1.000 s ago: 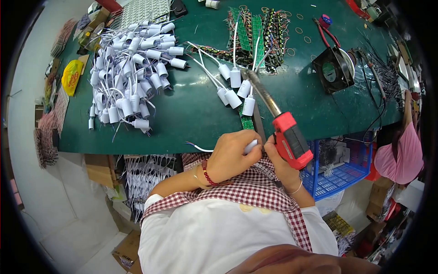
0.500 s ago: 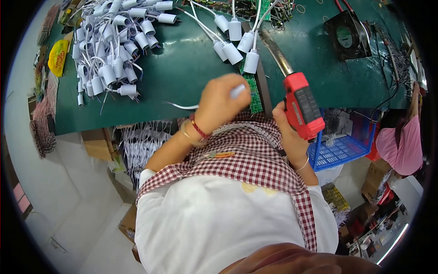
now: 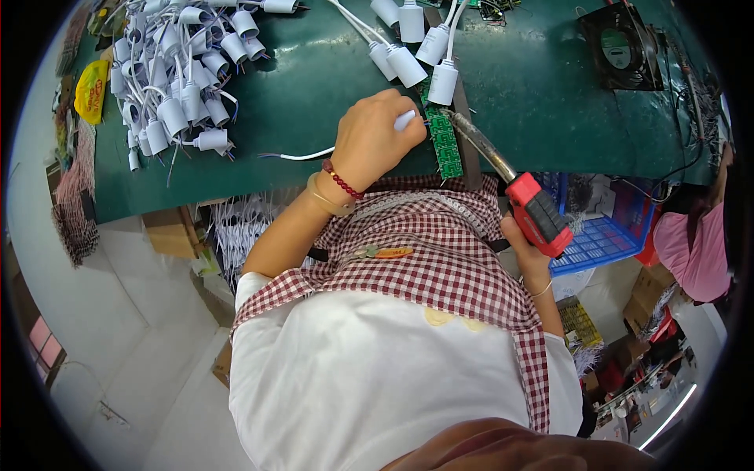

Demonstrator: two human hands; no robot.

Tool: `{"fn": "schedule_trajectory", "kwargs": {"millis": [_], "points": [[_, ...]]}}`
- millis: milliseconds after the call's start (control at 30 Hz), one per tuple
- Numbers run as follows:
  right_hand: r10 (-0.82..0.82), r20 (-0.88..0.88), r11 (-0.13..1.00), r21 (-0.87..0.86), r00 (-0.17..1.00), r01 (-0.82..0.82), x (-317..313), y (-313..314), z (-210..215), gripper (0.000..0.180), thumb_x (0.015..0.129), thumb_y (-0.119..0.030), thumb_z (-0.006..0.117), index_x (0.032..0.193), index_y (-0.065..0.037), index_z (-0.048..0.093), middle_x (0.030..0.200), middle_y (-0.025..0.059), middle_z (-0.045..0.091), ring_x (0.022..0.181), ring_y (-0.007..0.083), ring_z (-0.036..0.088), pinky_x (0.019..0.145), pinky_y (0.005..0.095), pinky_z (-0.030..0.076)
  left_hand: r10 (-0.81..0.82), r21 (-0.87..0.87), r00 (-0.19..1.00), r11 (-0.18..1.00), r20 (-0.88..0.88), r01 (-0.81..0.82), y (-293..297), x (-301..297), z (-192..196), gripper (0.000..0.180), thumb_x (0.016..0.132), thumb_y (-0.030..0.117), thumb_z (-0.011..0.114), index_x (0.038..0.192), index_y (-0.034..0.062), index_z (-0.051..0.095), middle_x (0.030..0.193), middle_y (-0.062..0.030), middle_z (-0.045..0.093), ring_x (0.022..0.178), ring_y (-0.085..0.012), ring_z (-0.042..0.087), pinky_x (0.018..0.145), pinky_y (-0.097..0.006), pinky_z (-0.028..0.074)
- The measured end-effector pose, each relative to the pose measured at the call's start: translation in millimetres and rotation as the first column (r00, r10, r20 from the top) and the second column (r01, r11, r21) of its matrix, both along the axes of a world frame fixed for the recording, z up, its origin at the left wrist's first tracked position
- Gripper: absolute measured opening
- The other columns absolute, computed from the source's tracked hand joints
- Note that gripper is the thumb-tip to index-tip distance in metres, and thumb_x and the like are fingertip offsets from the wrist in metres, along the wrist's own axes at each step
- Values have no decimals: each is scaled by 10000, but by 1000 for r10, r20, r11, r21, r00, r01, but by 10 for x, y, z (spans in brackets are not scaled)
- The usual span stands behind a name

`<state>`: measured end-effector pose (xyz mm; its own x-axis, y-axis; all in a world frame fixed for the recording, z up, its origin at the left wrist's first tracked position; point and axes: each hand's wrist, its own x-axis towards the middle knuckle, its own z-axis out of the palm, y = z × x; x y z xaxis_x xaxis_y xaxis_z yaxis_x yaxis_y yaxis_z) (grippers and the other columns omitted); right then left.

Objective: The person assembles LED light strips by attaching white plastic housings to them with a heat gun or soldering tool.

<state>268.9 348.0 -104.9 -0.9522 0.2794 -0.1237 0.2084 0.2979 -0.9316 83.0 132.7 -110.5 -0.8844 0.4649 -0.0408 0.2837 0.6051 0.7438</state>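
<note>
My left hand is closed around a white lamp socket, mostly hidden by the fingers. Its white cable trails left over the bench, and thin wire ends reach toward a green circuit board strip. My right hand grips a red and black soldering gun. The gun's long metal tip points up and left, ending at the board's right edge near those wire ends; whether they touch is too small to tell. Just beyond the board lie several white sockets with cables running away from me.
A large heap of white sockets covers the bench's left part. A dark bar runs along the board's right side. At the far right stands a black fan with cables. Below the bench edge is a blue crate.
The soldering gun's tip has come down to the board, away from the far sockets. My left hand has brought the socket's wire end to the board's edge. The view has shifted slightly.
</note>
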Motion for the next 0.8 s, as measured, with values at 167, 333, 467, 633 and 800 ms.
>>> {"fn": "schedule_trajectory", "kwargs": {"millis": [167, 333, 467, 633, 800], "points": [[79, -70, 994, 80, 994, -74, -31, -36, -7, 156, 734, -91, 708, 845, -30, 617, 748, 67, 589, 606, 184, 577, 550, 291, 442, -22, -15, 1000, 1000, -3, 22, -9, -22, -8, 124, 747, 138, 598, 771, 21, 633, 733, -147, 567, 666, -352, 566, 599, -393, 451], [122, -79, 988, 106, 989, -113, -86, -45, 24, 152, 733, -94, 708, 829, -31, 609, 722, 63, 583, 577, 185, 569, 533, 288, 433, -42, -22, 999, 999, 11, 42, -21, -34, -4, 125, 747, 144, 597, 766, 24, 630, 726, -145, 562, 663, -348, 565, 601, -393, 452], [128, -77, 988, 98, 989, -120, -73, -49, -8, 160, 725, -83, 715, 813, -24, 595, 673, 52, 569, 530, 177, 552, 502, 284, 419, -49, -22, 999, 999, 16, 49, -11, -35, -1, 133, 750, 155, 596, 768, 27, 628, 731, -147, 559, 669, -343, 563, 608, -395, 451], [150, -122, 980, 151, 981, -131, -65, -18, -8, 210, 720, -73, 723, 877, 3, 608, 703, 62, 601, 561, 163, 578, 523, 271, 443, -67, -36, 998, 997, 16, 67, -12, -39, 26, 137, 755, 157, 592, 781, 28, 632, 731, -145, 552, 668, -338, 557, 607, -391, 446], [151, -97, 979, 151, 984, -135, -78, 12, 18, 262, 726, -79, 727, 937, 28, 615, 757, 81, 634, 607, 160, 607, 559, 261, 467, -73, -42, 997, 996, 4, 73, -18, -36, 16, 137, 757, 154, 589, 780, 27, 633, 726, -144, 549, 666, -339, 555, 610, -392, 443]]}}
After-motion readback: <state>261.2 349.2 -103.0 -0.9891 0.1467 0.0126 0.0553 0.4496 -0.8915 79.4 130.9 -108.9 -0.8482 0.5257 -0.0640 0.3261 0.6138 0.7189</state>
